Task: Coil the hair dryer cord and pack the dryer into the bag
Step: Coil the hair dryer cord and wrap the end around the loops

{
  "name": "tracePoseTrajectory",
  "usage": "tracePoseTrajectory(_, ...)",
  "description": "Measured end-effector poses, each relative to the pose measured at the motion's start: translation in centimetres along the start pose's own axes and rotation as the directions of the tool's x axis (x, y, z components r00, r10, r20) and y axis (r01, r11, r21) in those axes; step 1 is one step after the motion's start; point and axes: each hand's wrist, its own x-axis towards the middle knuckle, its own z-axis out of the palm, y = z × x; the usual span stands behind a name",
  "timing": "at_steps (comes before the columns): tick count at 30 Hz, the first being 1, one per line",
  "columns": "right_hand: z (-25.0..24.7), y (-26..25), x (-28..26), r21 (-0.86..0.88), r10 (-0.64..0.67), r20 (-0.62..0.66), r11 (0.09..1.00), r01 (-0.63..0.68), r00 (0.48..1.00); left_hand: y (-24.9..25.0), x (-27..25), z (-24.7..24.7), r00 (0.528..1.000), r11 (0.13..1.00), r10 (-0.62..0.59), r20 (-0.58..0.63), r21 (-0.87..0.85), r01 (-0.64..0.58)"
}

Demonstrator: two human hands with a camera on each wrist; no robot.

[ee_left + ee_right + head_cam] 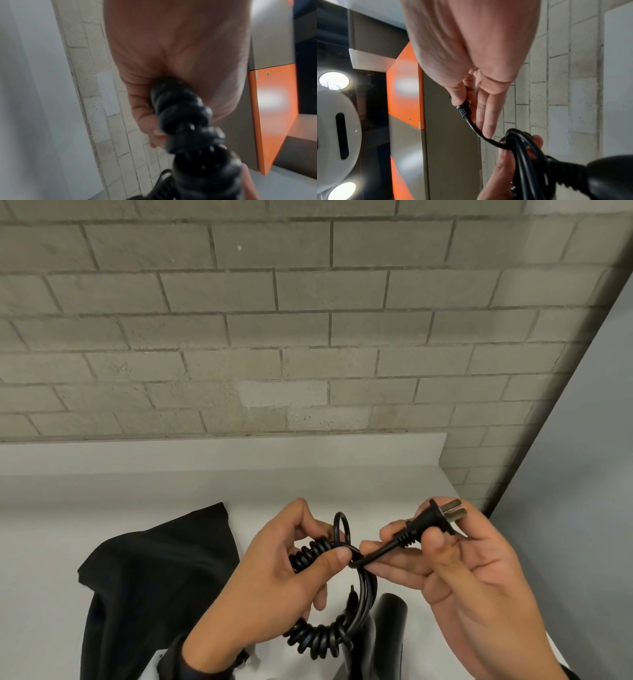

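My left hand [308, 556] grips the coiled black cord [329, 635] as a loop above the white counter [137, 484]; thumb and fingers pinch the bundle at its top. The spiral part of the cord [185, 116] fills the left wrist view, held in the palm. My right hand [431, 546] pinches the black plug [431, 525] between thumb and fingers, prongs pointing up right. A short straight length of cord [474, 128] runs from the plug to the bundle. The black hair dryer [387, 621] lies below the loop, partly hidden. A black cloth bag [150, 580] lies at the left.
A grey brick wall [274, 320] rises behind the counter. A grey panel [582, 440] closes the right side. An orange and grey cabinet [406, 94] shows in the wrist views.
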Motion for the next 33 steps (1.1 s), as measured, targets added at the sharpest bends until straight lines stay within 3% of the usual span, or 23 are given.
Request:
tracePoseTrajectory(7, 0.1, -0.8, 0.2, 0.124, 0.062, -0.022, 0.991, -0.059, 0.998, 0.0, 0.0, 0.4, 0.999, 0.999, -0.021, -0.024, -0.032, 0.02)
tracePoseTrajectory(16, 0.0, -2.4, 0.9, 0.14, 0.005, -0.145, 0.99, 0.016, 0.989, 0.1, -0.3, -0.1, 0.991, 0.981, 0.134, 0.024, 0.139, -0.136)
tracePoseTrajectory(23, -0.4, -3.5, 2.2, 0.121, -0.019, -0.247, 0.991, 0.05, 0.969, 0.3, -0.5, -0.3, 0.963, 0.922, 0.237, 0.133, 0.28, -0.265)
tracePoseTrajectory(33, -0.2, -3.7, 3.0, 0.147, -0.026, -0.239, 0.987, 0.063, 0.971, 0.6, -0.5, 0.0, 0.97, 0.906, 0.191, 0.153, 0.352, -0.234)
